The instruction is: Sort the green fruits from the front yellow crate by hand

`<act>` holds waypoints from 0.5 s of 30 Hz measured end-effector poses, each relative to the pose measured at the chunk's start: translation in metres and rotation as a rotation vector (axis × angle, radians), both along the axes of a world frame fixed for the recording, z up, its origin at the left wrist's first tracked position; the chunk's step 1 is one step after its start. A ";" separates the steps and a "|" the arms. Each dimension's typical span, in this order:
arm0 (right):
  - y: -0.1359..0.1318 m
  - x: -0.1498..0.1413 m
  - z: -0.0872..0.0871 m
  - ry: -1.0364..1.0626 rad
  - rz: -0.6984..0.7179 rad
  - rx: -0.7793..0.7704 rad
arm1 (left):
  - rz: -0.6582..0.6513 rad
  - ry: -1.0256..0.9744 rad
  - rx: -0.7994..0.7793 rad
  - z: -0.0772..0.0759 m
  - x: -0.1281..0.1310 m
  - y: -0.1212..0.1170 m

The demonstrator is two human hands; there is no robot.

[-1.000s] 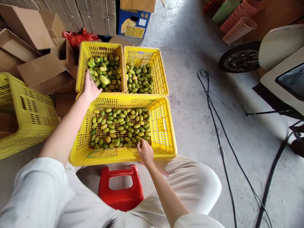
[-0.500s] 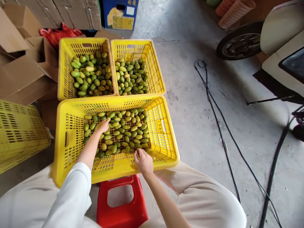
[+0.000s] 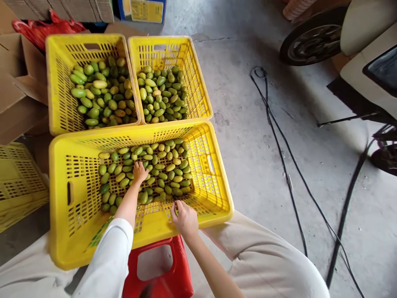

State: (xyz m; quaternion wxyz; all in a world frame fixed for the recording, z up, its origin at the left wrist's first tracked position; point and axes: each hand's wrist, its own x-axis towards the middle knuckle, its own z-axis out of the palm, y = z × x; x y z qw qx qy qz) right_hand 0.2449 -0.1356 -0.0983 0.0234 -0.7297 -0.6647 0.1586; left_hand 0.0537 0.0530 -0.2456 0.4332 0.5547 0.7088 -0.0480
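Note:
A large yellow plastic crate (image 3: 62,244) with slotted walls stands in front of me, tilted a little in view. Spread over its floor are several small oval green and yellowish fruits (image 3: 170,167) that look like small mangoes. Reaching down into the middle of them is my left hand (image 3: 140,173), its fingers apart and touching the fruit; the fingertips are partly hidden. At the crate's near rim, right of centre, my right hand (image 3: 186,218) is closed with its fingers curled over the edge.
Two more yellow crates, a left one (image 3: 51,82) and a right one (image 3: 203,91), hold similar fruit behind. A red stool (image 3: 180,265) is below the near crate. Cardboard boxes (image 3: 15,95) lie left, black cables (image 3: 279,140) and a motorbike wheel (image 3: 313,41) right.
My left hand has moved a little across the fruit, and fruits at the left of the crate now show. The view has shifted, and my right hand stays at the near rim.

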 end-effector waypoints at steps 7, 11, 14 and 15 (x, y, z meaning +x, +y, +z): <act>0.011 -0.004 0.012 -0.005 -0.052 -0.220 | -0.175 -0.094 -0.026 -0.004 -0.010 -0.036; 0.024 -0.007 0.025 -0.018 -0.106 -0.444 | -0.160 -0.119 0.010 -0.002 -0.006 -0.057; 0.029 -0.008 0.030 -0.007 -0.128 -0.548 | -0.100 -0.173 -0.003 0.001 -0.008 -0.067; 0.030 -0.008 0.029 -0.005 -0.136 -0.573 | -0.062 -0.189 -0.012 0.003 -0.010 -0.068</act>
